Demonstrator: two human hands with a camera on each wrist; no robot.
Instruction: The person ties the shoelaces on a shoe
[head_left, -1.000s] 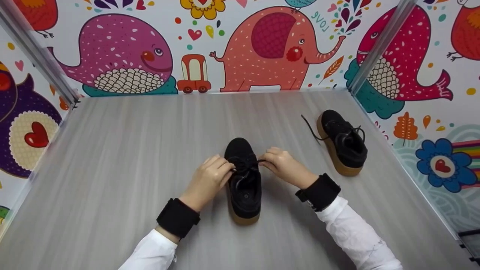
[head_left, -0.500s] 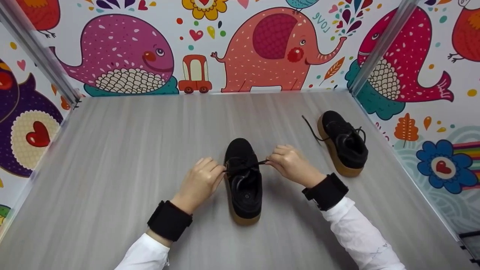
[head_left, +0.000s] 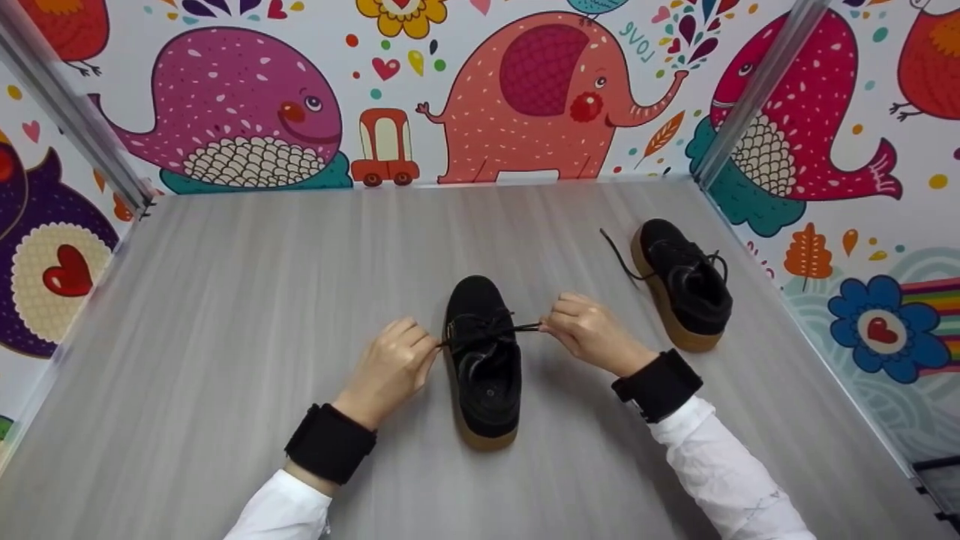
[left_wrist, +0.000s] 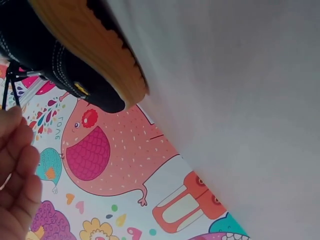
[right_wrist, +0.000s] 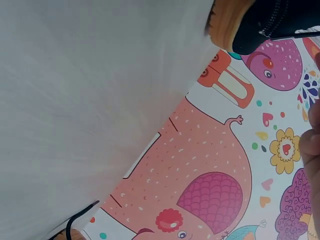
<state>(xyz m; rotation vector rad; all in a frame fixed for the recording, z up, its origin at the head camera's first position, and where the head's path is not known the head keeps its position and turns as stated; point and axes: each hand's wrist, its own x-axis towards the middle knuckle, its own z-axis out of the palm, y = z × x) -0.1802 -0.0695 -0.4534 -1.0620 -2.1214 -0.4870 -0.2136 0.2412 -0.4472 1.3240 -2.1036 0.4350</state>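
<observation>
A black shoe (head_left: pixel 480 300) with a tan sole stands upright mid-table, toe pointing away, its opening towards me. On its left side my left hand (head_left: pixel 390 367) pinches a black shoelace, pulled out sideways. My right hand (head_left: pixel 596 334) pinches the lace (head_left: pixel 529 327) on the other side, stretched taut from the shoe's middle. In the left wrist view, two lace strands (left_wrist: pixel 11 90) run from the shoe (left_wrist: pixel 75 55) to my left fingertips. The right wrist view shows only the edge of my right hand (right_wrist: pixel 311 145), with the shoe (right_wrist: pixel 255 25) above.
A second black shoe (head_left: pixel 682 285) stands at the right, one lace end (head_left: pixel 619 255) trailing left onto the grey table (head_left: pixel 300 285). Panels printed with cartoon animals (head_left: pixel 540 97) border the back and sides. Metal posts (head_left: pixel 757 97) stand at the back corners.
Both hands have moved apart, the left hand to the left and the right hand to the right. The lace between them and the shoe has drawn out tighter. Neither shoe has visibly shifted.
</observation>
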